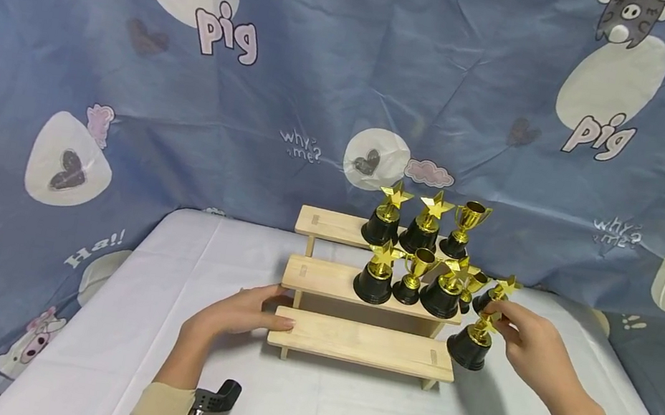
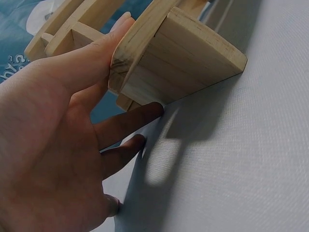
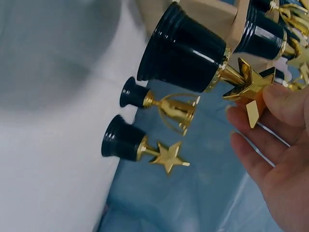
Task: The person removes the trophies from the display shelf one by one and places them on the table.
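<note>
My right hand (image 1: 535, 348) pinches a gold star trophy with a black base (image 1: 469, 347) by its star, beside the right end of a three-tier wooden stand (image 1: 350, 341). In the right wrist view, thumb and fingers meet at the star (image 3: 248, 87), and the black base tilts to the left. At the stand's left end, my left hand (image 1: 241, 309) holds the lowest plank, thumb over its top. The left wrist view shows the other fingers spread beside the plank's end (image 2: 193, 53), low over the cloth.
Two star trophies and a gold cup trophy (image 1: 467, 222) stand on the top tier. The middle tier bears a star trophy (image 1: 374, 283), a cup trophy (image 1: 416, 275) and another star. Behind the right hand, a cup trophy (image 3: 178, 108) and star trophy (image 3: 123, 140) stand on the white-covered table (image 1: 221, 248).
</note>
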Tool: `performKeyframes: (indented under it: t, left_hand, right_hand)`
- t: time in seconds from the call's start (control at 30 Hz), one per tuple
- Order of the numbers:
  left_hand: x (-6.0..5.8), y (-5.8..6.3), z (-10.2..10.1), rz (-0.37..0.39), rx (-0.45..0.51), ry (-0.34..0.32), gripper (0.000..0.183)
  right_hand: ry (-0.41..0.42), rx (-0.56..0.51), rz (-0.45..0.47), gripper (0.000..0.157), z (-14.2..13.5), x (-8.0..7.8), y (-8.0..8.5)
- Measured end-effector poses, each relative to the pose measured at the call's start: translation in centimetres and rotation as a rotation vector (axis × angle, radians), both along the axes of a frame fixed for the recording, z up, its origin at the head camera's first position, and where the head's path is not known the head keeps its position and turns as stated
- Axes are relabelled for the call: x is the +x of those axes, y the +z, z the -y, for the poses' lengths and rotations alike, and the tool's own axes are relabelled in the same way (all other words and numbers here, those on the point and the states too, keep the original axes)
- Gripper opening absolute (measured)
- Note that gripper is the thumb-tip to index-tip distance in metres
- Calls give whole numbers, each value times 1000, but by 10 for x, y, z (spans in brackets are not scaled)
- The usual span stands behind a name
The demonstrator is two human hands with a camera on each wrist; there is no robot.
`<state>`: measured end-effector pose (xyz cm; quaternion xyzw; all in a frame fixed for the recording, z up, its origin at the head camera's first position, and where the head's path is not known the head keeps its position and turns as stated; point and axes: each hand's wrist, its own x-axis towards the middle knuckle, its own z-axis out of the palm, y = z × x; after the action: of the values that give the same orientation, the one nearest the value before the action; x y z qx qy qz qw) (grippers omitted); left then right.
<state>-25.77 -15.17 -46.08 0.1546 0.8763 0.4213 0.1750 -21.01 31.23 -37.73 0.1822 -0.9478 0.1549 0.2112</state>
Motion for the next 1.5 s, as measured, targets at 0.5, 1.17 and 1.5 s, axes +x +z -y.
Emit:
performKeyframes:
  t: [0.5,1.17,1.5]
  left_hand:
    - [0,-3,2,6,15,-2,79]
    - [0,1,1,-11,-1,-4,77]
    - [1,0,0,12,4,13,79]
  right_hand:
    - [-126,12,76,27,-41,-19,-3]
    - [-267,45,199,36,-92,-64,-5]
    - [-286,64,260,40,-109,-78,-8]
